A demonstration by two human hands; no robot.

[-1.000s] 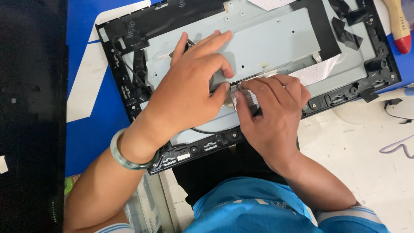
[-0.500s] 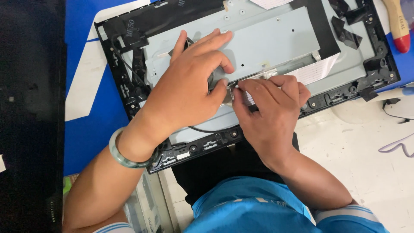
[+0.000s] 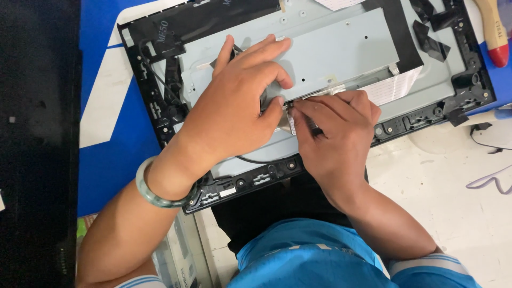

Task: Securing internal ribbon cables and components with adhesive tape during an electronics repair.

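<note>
Right now both hands work a monitor back panel (image 3: 341, 48): left hand (image 3: 234, 112) presses flat, right hand (image 3: 333, 130) pinches a foil-taped ribbon cable (image 3: 289, 124); seating it calls for fine alignment.

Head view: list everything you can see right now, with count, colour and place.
monitor back panel: one, grey metal in a black frame, lying across the blue mat
blue mat: one, blue with white shapes, under the panel
flat ribbon cable: one, white, right of centre on the panel
tool handle: one, tan with a red end, top right
bangle: one, pale green, on the left wrist
shirt: one, blue, bottom centre
left hand: pressing flat on the panel
right hand: fingertips pinching a small part at panel centre; what it is cannot be told
</note>
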